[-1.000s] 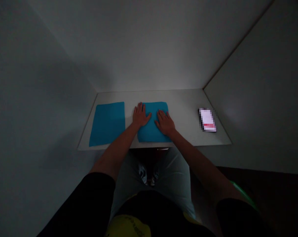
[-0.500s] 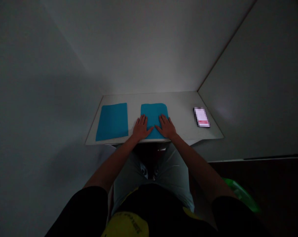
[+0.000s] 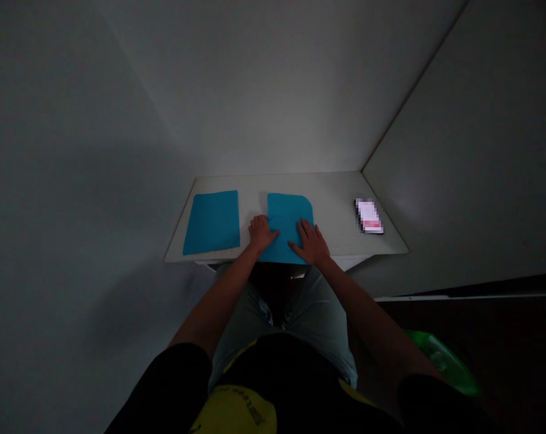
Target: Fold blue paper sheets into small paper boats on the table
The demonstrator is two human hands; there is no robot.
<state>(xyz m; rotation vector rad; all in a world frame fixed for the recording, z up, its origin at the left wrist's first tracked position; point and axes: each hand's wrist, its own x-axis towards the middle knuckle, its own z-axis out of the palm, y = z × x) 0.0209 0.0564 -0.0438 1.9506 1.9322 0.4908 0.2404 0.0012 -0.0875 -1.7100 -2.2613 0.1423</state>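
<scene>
A blue sheet (image 3: 287,208) lies at the middle of the white table (image 3: 340,188), turned a little, its near edge at the table's front edge. My left hand (image 3: 262,234) is at the sheet's left edge, fingers curled against it and thumb over the sheet; whether it pinches the edge is hard to tell. My right hand (image 3: 313,243) rests with spread fingers on the right part of the same sheet. Another blue sheet (image 3: 212,223) lies flat to the left, apart from both hands.
A phone (image 3: 369,216) with a lit, blurred screen lies at the table's right side. Walls (image 3: 273,90) rise behind the table and on both sides. A green object (image 3: 445,360) is on the dark floor at the lower right.
The middle sheet has turned slightly and come nearer my body. My left hand's fingers have curled at its left edge; my right hand has shifted slightly right and nearer.
</scene>
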